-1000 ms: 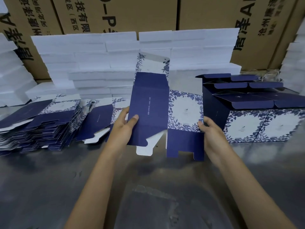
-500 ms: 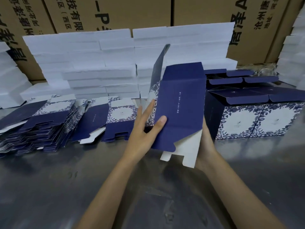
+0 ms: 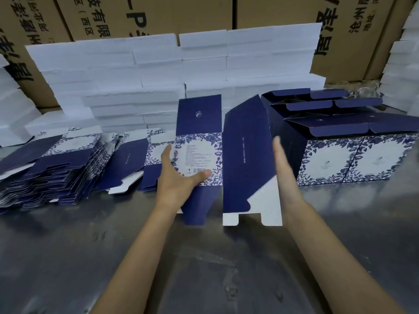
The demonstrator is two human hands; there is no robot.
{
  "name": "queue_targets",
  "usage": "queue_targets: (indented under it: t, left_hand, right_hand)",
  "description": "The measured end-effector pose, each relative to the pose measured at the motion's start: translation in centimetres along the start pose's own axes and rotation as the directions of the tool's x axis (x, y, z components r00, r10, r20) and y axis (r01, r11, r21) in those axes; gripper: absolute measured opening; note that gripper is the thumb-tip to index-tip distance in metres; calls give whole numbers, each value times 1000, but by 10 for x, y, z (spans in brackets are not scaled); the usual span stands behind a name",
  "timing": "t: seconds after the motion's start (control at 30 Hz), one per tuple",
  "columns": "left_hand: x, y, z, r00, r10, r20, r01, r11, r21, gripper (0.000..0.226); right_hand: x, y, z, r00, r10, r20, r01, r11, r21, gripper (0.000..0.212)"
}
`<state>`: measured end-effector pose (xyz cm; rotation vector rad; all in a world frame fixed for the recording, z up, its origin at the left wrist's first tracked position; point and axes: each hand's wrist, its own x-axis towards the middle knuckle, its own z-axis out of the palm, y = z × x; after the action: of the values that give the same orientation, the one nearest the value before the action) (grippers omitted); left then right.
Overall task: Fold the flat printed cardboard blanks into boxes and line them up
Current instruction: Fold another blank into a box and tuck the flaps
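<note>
I hold a navy and white floral cardboard blank (image 3: 246,155) upright above the grey table, half opened into a sleeve. My left hand (image 3: 179,177) grips its barcode panel, thumb across the front and fingers behind. My right hand (image 3: 283,171) presses flat, fingers straight, against the navy side panel's right edge. A pile of flat blanks (image 3: 45,168) lies at the left. Folded boxes (image 3: 353,159) stand in a line at the right, top flaps open.
Stacks of white foam slabs (image 3: 158,82) run along the back of the table, with more at both far edges. Brown printed shipping cartons (image 3: 272,12) stand behind them. The grey table (image 3: 204,268) stretches in front of my arms.
The blank has swung open from nearly flat into a sleeve, its barcode panel now facing me. My right hand came out from behind it and now presses flat on its right side.
</note>
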<state>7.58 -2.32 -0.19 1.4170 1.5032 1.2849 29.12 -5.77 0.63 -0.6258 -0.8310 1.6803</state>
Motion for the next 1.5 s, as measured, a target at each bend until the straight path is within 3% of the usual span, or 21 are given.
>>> queue_targets:
  t: [0.1,0.2,0.33,0.47,0.57,0.67,0.7,0.8,0.9,0.97,1.07,1.2,1.33,1.5]
  left_hand:
    - [7,0,-9,998,35,-60,-34,999,6,97]
    - [8,2,-20,999,-29,-23,26,995,-93,67]
    - [9,3,-34,990,-67,122,107,929,-354,11]
    - [11,-2,-39,989,9,147,35,954,-297,15]
    - [8,0,-39,989,5,149,37,961,-273,33]
    - [11,-2,-42,993,-27,111,57,958,-282,12]
    - [10,0,-43,996,-47,76,66,960,-271,17]
    - [8,-3,-44,990,-133,49,140,969,-204,62]
    - [5,-1,-43,997,-77,30,81,979,-185,50]
    - [3,1,-39,994,-94,61,106,968,-228,57]
    - [0,5,-34,993,-94,71,110,961,-254,35]
    - [-3,7,-30,997,-77,-6,75,981,-178,34]
    - [-5,8,-27,1000,-28,-10,26,987,-161,33]
    - [-1,7,-27,988,-67,-136,27,961,-277,36]
  right_hand:
    - [0,-7,-7,999,17,-32,-20,995,-97,49]
    - [4,-8,-22,981,-4,-192,-53,955,-293,24]
    - [5,-9,-28,984,8,-179,-63,950,-306,28]
    - [3,-9,-28,992,44,-118,-77,952,-295,42]
    - [6,-8,-27,985,-35,-169,-26,938,-344,30]
    - [10,-4,-29,977,-104,-184,17,906,-423,22]
    - [10,-3,-29,983,-94,-158,17,903,-430,22]
    - [6,-3,-31,998,-1,-65,-27,899,-438,24]
    - [9,-4,-32,994,32,-101,-67,932,-357,38]
    - [14,-1,-34,982,-57,-180,-11,933,-359,31]
    - [18,3,-40,955,-180,-234,60,895,-441,31]
    - [14,-4,-45,987,-91,-135,29,913,-407,31]
    - [14,-3,-45,989,-37,-142,-19,927,-373,30]
    - [6,-7,-45,993,27,-114,-74,900,-429,26]
